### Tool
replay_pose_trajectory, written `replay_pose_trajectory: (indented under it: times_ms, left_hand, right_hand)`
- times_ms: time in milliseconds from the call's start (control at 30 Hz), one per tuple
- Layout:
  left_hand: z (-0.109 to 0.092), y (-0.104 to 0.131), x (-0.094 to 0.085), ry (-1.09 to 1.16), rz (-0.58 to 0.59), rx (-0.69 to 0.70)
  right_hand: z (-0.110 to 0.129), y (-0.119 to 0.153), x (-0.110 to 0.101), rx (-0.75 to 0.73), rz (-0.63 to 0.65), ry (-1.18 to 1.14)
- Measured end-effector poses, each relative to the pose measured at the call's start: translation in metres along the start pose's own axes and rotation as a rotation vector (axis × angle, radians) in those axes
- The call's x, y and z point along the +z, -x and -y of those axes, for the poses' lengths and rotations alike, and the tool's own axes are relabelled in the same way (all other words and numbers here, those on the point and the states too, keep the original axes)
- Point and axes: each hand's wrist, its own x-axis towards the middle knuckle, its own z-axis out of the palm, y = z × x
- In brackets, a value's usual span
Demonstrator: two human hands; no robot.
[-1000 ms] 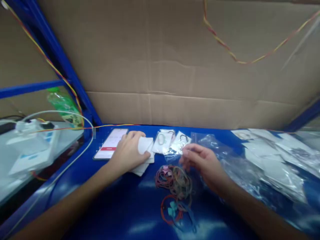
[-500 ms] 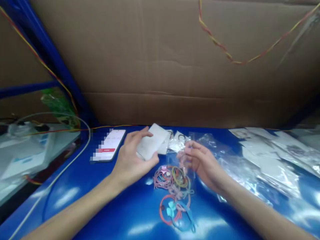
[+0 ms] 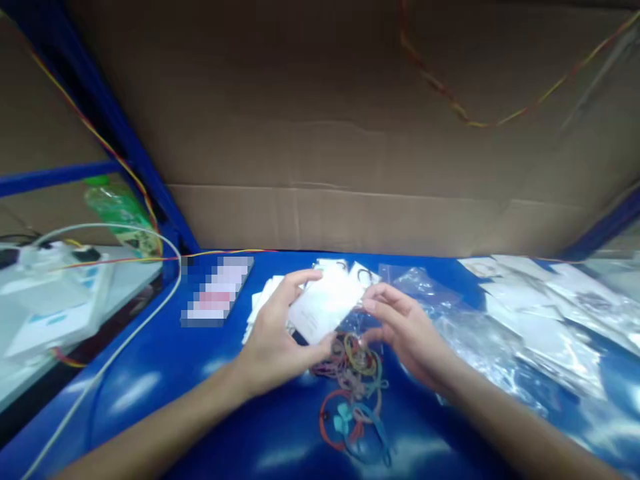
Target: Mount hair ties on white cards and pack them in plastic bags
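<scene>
My left hand (image 3: 283, 327) grips a white card (image 3: 325, 303) by its edges, thumb below and fingers above. The card is tilted, and small faint print shows near its lower edge. At the card's right corner, my right hand (image 3: 395, 317) pinches a clear plastic bag (image 3: 354, 323), which hangs over the hair ties and is hard to make out. Below both hands lies a loose pile of coloured hair ties (image 3: 353, 380). One blue hair tie there carries a light blue bow (image 3: 343, 417). Behind my left hand, more white cards (image 3: 260, 303) are partly hidden.
A phone (image 3: 217, 293) lies on the blue table (image 3: 165, 400) at the left, near a white cable (image 3: 145, 327). Clear plastic bags (image 3: 485, 347) and packed white cards (image 3: 540, 320) spread over the right side. Cardboard (image 3: 320, 220) stands along the back. A green bottle (image 3: 117, 210) is at far left.
My left hand has moved the white card right and toward me, up to my right hand. White cards behind my left hand now show. My right hand has hardly moved.
</scene>
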Motion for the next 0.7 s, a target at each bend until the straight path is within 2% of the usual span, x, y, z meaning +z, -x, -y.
replay_pose_trajectory:
  times_ms: [233,400,467,567,700]
  left_hand:
    - [0.0,-0.003,0.002,0.139,-0.011,-0.117]
    - [-0.009,-0.009,0.001,0.422,0.055,-0.387]
    - [-0.008,-0.011,-0.002,0.404,0.022,-0.446]
    - [-0.004,-0.014,-0.007,0.296,-0.01,-0.407]
    - [-0.001,-0.015,-0.012,0.205,0.061,-0.407]
  right_hand:
    - [0.002,0.0,0.002,-0.045,0.028,0.019]
    - [0.003,0.0,0.002,-0.053,-0.01,0.062]
    - [0.005,0.0,0.002,-0.044,-0.011,0.061]
    - [0.007,0.001,0.002,-0.046,-0.009,0.06]
    - [0.006,0.002,0.0,-0.106,0.008,0.079]
